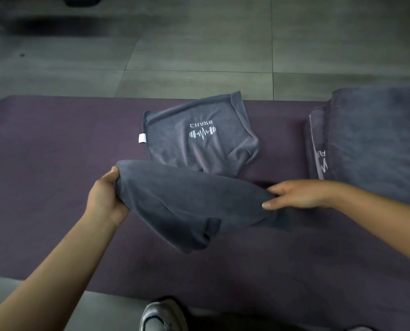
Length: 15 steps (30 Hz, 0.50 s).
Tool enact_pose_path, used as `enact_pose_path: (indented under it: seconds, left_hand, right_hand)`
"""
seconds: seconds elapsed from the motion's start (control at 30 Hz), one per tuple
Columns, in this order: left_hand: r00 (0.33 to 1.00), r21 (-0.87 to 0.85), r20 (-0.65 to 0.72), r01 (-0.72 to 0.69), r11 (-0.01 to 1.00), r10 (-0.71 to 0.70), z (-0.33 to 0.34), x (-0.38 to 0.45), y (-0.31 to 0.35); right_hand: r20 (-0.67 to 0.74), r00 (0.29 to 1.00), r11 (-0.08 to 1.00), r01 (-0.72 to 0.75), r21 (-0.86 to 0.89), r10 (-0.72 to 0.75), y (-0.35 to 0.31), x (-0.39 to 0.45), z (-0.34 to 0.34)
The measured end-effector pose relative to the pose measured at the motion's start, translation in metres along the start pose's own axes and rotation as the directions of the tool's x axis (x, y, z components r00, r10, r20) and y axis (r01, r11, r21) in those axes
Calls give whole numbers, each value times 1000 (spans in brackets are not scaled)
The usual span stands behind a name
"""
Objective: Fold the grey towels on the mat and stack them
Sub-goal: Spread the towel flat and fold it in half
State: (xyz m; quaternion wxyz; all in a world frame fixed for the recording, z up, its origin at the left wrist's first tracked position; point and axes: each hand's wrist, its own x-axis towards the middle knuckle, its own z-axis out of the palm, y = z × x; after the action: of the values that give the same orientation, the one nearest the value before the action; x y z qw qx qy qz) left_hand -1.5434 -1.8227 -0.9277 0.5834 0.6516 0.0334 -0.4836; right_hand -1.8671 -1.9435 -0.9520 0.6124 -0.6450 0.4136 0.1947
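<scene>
Now you are mid-fold: your left hand (106,194) grips the soft grey towel (187,206) at its 9 o'clock end, your right hand (297,194) pinches its 3 o'clock end, above the ribbed purple mat (43,151). Next, I judge, lay it squarely on the folded logo towel (199,137) at 12 o'clock.

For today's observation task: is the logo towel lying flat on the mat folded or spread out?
Folded: the logo towel lies as a compact square with doubled edges on the mat.
</scene>
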Motion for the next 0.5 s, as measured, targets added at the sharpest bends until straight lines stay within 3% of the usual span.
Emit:
enact_pose_path:
  seconds: [0.03, 0.1, 0.2, 0.33, 0.43, 0.5]
  left_hand:
    - [1000, -3, -14, 4, 1000, -4, -2, 2, 1]
    - [1000, -8, -13, 12, 1000, -12, -3, 2, 2]
    - [1000, -15, 12, -4, 1000, 4, 1, -4, 7]
    - [998, 81, 67, -17, 997, 11, 12, -15, 21]
    - [996, 214, 89, -45, 976, 26, 21, -29, 35]
    - [982, 333, 189, -57, 941, -7, 28, -44, 49]
  right_hand:
    - [-20, 1000, 991, 11, 136, -8, 3, -2, -4]
    - [-69, 998, 978, 22, 206, -7, 7, -5, -9]
    - [-244, 969, 999, 41, -24, -45, 7, -10, -10]
    - [-538, 815, 947, 41, -320, -217, -11, -31, -21]
    - [-609, 726, 908, 49, -415, -318, -39, -59, -35]
    - [-604, 738, 910, 32, -412, -300, -59, -81, -45]
